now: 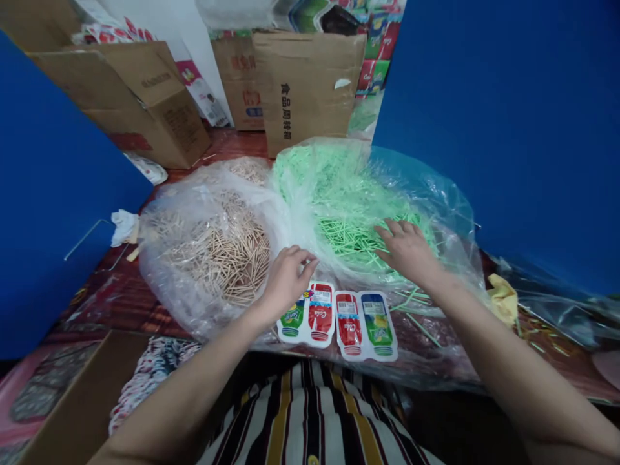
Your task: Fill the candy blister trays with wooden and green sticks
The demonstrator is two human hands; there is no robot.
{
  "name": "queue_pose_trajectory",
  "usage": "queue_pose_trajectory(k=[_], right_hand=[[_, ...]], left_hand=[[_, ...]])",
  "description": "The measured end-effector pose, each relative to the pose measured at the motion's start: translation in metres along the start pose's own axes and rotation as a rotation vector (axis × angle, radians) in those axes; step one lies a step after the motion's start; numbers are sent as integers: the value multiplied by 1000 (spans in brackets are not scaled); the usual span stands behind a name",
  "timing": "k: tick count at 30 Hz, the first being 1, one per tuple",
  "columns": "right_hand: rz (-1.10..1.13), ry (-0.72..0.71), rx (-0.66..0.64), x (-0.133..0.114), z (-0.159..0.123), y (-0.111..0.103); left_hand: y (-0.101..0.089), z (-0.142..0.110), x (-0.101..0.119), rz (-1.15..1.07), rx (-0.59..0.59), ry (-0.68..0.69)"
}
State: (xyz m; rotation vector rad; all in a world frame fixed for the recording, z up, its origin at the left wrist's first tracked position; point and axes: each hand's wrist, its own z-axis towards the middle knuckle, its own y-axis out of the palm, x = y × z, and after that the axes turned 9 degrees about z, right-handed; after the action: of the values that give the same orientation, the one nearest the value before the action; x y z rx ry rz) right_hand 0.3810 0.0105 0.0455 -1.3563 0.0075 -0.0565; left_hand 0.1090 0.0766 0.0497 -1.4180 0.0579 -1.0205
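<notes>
My left hand [289, 276] hovers just above the left cola-and-Sprite pack [320, 316]. Its fingers curl toward the thumb, and whatever they may hold is hidden. A second flat white-edged pack [365, 326], printed with a red cola can and a blue-green can, lies beside the first. My right hand [407, 248] reaches over the light green sticks [346, 236] in a clear plastic bag [436, 187], fingers spread and touching or just above them. To the left, another clear bag [169, 284] holds a heap of beige sticks [237, 258].
Cardboard boxes [310, 90] stand at the back of the dark red table [227, 145]. Blue panels [508, 116] flank both sides. Some green sticks [421, 326] lie loose at right, near a yellow crumpled piece [502, 298]. An open carton [82, 394] sits at lower left.
</notes>
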Motion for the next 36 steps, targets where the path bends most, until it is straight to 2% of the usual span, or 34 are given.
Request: queue_pose_trajectory(k=[3,5,7,10,13,16,20,24,27,30,32,34,36], right_hand=[[175,-20,-45,-43,-13,-14],[451,-107,-164,-72,-20,-11],[614,-173,-258,-97,-23,1],[553,-182,-230,-123,-25,19],[488,-212,-205,-140,-28,29],[518,-239,-208,-158,-36,32],[489,-163,-242,-183,-43,39],[482,-94,-208,-190,-40,42],[675,-62,-125,-183,-36,37],[893,-99,5,-178,-33,29],[984,-126,69,-178,-33,24],[1053,-131,126,-180,-33,21],[1085,-150,174,-181,-32,19]], left_hand=[[0,-47,-18,185,-25,-70],[8,-68,-31,242,-35,-165],[17,-80,-41,283,-11,-246],[25,-88,-47,291,-50,-308],[26,-90,-45,241,-91,-323],[25,-94,-40,174,-85,-342],[26,-101,-37,90,-48,-367],[27,-104,-40,34,7,-334],[25,-103,-42,-46,71,-376],[20,-101,-42,-145,148,-437],[18,-98,-41,-230,152,-479],[17,-94,-39,-419,115,-559],[18,-89,-36,-732,70,-677]])
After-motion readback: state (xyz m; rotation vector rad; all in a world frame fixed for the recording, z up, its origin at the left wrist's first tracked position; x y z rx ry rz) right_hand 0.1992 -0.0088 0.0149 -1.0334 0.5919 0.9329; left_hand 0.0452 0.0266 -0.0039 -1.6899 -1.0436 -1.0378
